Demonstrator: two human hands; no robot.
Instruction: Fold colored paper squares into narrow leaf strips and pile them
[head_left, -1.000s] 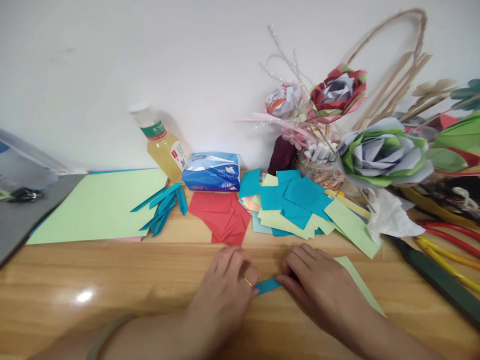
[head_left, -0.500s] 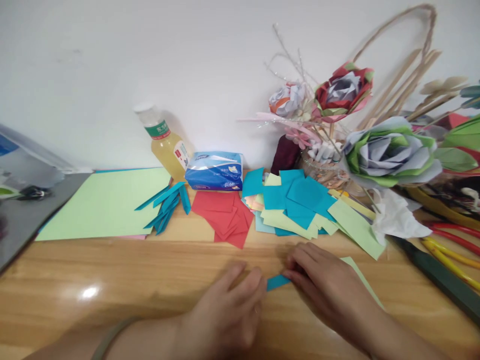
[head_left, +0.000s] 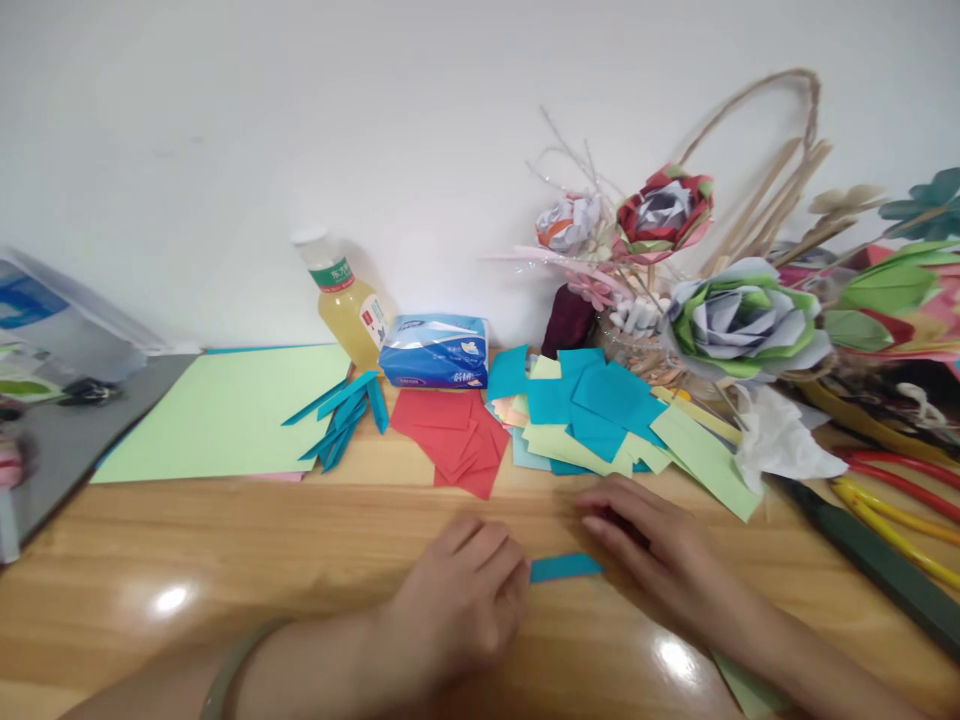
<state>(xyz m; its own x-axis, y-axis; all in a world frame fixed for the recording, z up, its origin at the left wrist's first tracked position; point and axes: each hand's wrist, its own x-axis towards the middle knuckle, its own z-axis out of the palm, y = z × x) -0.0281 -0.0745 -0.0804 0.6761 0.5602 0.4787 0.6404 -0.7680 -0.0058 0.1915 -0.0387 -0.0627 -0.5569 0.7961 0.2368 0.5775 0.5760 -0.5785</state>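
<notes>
A narrow folded blue paper strip (head_left: 566, 568) lies low over the wooden table between my hands. My left hand (head_left: 469, 595) is closed at the strip's left end, its fingers curled and covering that end. Near the right end is my right hand (head_left: 660, 545), thumb and forefinger parted and nothing visible between them. Whether its lower edge touches the strip I cannot tell. Beyond the hands are red paper pieces (head_left: 457, 440), a pile of blue paper squares (head_left: 619, 395) and a bunch of folded blue strips (head_left: 341, 420).
Light green sheets (head_left: 217, 420) lie at the left. A yellow drink bottle (head_left: 349, 320) and a blue tissue pack (head_left: 435, 352) stand by the wall. Paper flowers (head_left: 746, 315) fill the right, beside crumpled white tissue (head_left: 787, 435) and a dark green long-handled tool (head_left: 862, 540).
My right thumb and forefinger have parted from the blue strip's right end, so more of it shows. The left hand stays at the other end. The view has shifted slightly.
</notes>
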